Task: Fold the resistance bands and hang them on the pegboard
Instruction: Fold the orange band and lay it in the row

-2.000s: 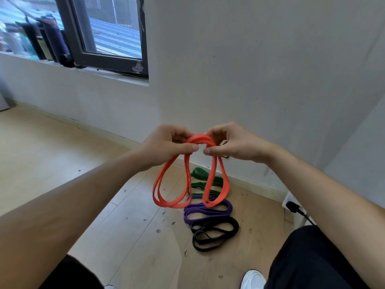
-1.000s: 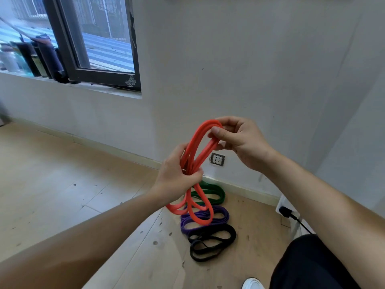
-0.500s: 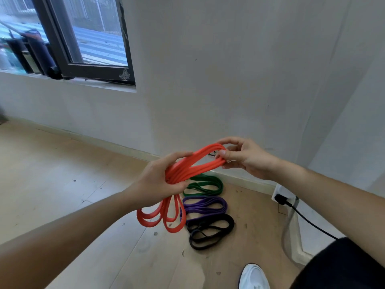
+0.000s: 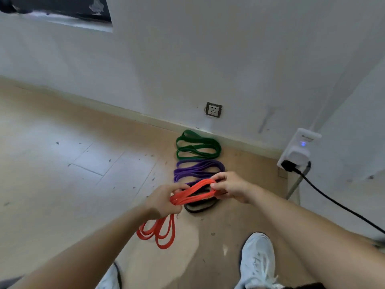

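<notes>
View from the head, looking down at the floor [image 4: 62,163] beside a white wall [image 4: 208,49]. The left hand [image 4: 161,202] grips the orange band [image 4: 192,191] with its fingers curled round the gathered strands. The right hand [image 4: 231,187] pinches the other end of the same bundle between thumb and fingers. Between the two hands the strands run as a short, flat sheaf, higher at the right. Below the left hand the rest of the orange band hangs in several loops, whose lower ends lie at or just above the floor; which of the two cannot be told.

Three folded bands lie on the floor in a row running away from the person toward the wall. The green band [image 4: 198,148] is nearest the skirting, the purple band [image 4: 198,170] just beside it, and the black band [image 4: 195,210] closest to the person, partly hidden behind the hands and the orange strands.

A socket [image 4: 213,110] is set low in the wall above the green band. At right a white adapter [image 4: 299,150] with a blue light carries a black cable [image 4: 333,202] that trails toward the lower right. Two white shoes appear at the bottom edge, the right shoe [image 4: 257,261] in fuller view.
</notes>
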Action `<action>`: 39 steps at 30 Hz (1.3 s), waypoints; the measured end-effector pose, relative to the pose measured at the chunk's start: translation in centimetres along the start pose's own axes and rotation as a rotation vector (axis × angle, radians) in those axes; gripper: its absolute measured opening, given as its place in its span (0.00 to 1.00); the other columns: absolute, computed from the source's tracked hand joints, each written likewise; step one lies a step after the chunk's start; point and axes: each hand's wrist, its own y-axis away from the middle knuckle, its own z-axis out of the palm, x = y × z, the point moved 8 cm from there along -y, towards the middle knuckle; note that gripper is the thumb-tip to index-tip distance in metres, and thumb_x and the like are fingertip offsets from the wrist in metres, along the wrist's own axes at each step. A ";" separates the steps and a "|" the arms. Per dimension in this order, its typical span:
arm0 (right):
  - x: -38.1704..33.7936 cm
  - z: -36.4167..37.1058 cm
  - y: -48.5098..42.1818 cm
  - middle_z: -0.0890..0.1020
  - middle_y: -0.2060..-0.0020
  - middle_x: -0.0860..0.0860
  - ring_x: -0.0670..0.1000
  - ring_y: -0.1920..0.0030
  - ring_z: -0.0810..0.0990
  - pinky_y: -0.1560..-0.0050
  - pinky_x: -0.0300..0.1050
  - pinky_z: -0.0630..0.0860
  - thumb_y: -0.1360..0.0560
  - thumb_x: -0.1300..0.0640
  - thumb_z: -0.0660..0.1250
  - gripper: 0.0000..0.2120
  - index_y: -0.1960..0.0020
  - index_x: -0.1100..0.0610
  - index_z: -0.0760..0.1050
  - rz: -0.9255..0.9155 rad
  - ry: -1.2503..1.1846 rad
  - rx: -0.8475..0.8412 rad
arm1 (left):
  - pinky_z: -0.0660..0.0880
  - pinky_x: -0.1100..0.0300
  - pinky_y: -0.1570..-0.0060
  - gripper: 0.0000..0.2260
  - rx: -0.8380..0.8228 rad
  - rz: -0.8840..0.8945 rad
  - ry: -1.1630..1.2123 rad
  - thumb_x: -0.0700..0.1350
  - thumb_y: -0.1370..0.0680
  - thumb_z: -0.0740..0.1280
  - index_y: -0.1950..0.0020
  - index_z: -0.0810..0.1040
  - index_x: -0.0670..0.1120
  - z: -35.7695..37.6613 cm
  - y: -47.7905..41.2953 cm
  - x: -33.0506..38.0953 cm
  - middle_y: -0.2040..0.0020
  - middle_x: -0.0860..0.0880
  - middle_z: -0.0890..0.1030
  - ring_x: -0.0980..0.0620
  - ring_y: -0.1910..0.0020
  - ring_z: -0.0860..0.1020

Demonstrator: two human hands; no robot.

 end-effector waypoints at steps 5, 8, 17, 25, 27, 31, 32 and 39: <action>11.3 0.4 -2.5 0.83 0.58 0.56 0.51 0.63 0.80 0.61 0.45 0.82 0.21 0.66 0.69 0.07 0.45 0.58 0.79 0.210 -0.002 0.039 | 0.81 0.55 0.48 0.27 -0.224 -0.097 -0.136 0.49 0.30 0.71 0.33 0.73 0.66 8.7 -3.0 -6.3 0.46 0.61 0.83 0.57 0.53 0.81; 15.3 -0.2 -4.0 0.83 0.57 0.59 0.52 0.65 0.81 0.62 0.48 0.81 0.22 0.66 0.70 0.07 0.46 0.58 0.78 0.259 0.022 0.112 | 0.80 0.56 0.44 0.28 -0.247 -0.098 -0.250 0.55 0.30 0.70 0.30 0.71 0.65 11.3 -4.8 -8.5 0.39 0.61 0.81 0.57 0.46 0.79; 19.9 -3.8 -6.4 0.81 0.60 0.52 0.55 0.59 0.84 0.54 0.51 0.84 0.23 0.64 0.71 0.05 0.51 0.55 0.79 0.280 0.301 0.319 | 0.72 0.52 0.46 0.28 -0.035 -0.006 -0.406 0.67 0.32 0.70 0.38 0.80 0.53 17.1 -8.4 -10.0 0.46 0.51 0.78 0.47 0.45 0.77; 19.1 -3.2 -6.5 0.80 0.56 0.50 0.49 0.55 0.78 0.58 0.38 0.69 0.25 0.59 0.75 0.12 0.43 0.60 0.80 0.206 0.623 0.224 | 0.70 0.46 0.37 0.47 0.065 -0.168 -0.562 0.74 0.41 0.66 0.26 0.69 0.53 14.4 -3.9 -13.8 0.32 0.49 0.75 0.42 0.35 0.74; 19.0 -3.0 -6.2 0.81 0.55 0.50 0.50 0.55 0.79 0.55 0.38 0.69 0.26 0.57 0.75 0.14 0.42 0.59 0.80 0.204 0.635 0.213 | 0.70 0.48 0.36 0.49 0.003 -0.196 -0.503 0.75 0.41 0.65 0.24 0.66 0.54 14.3 -2.9 -14.5 0.30 0.49 0.72 0.43 0.33 0.71; 17.9 -3.5 -6.2 0.83 0.48 0.54 0.53 0.47 0.81 0.50 0.39 0.70 0.26 0.52 0.75 0.19 0.39 0.59 0.79 0.208 0.627 0.263 | 0.67 0.57 0.34 0.43 0.011 -0.217 -0.301 0.71 0.37 0.67 0.25 0.68 0.55 13.5 -2.2 -15.4 0.29 0.56 0.74 0.51 0.31 0.70; 17.4 -3.7 -6.5 0.83 0.47 0.54 0.53 0.46 0.81 0.49 0.39 0.70 0.26 0.52 0.75 0.18 0.39 0.58 0.80 0.204 0.629 0.272 | 0.67 0.59 0.36 0.42 0.024 -0.229 -0.244 0.70 0.38 0.66 0.26 0.71 0.55 12.9 -2.4 -15.5 0.31 0.56 0.75 0.51 0.32 0.71; 9.4 -6.7 -12.5 0.85 0.53 0.52 0.53 0.49 0.82 0.47 0.43 0.75 0.23 0.57 0.72 0.09 0.45 0.58 0.83 0.038 0.582 0.369 | 0.66 0.64 0.52 0.15 0.174 -0.277 0.035 0.47 0.23 0.72 0.37 0.81 0.50 6.6 -7.1 -15.0 0.40 0.52 0.82 0.54 0.45 0.78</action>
